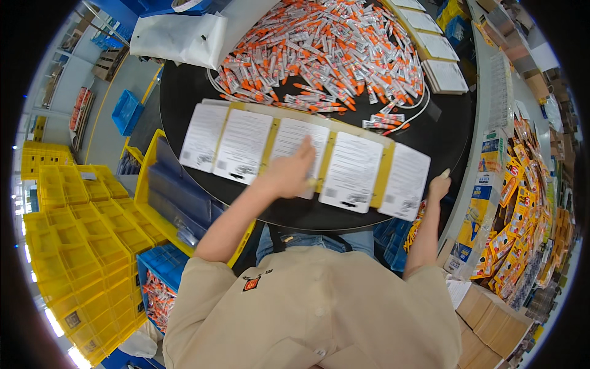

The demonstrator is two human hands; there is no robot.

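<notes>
Matt paper cards [353, 171] lie on a smooth black tabletop [184, 98].

Round black worktable [184, 104]; stacked yellow plastic crates [74, 240] left; grey floor [117, 74]; brown cardboard boxes [491, 326] right.

A heap of small orange-and-white packets [326, 46] covers the far half of the round black surface [442, 132]. A white cable [416, 115] curves along the heap's right edge. Stacks of white printed sheets [437, 55] lie in a row at the far right of the surface. A white bag [178, 38] rests at the far left. Yellow compartment crates [86, 240] stand stacked on the floor at left, with a blue crate [126, 112] farther back. Yellow-and-blue retail cards [519, 209] and cardboard boxes [491, 317] fill the shelf at right.
</notes>
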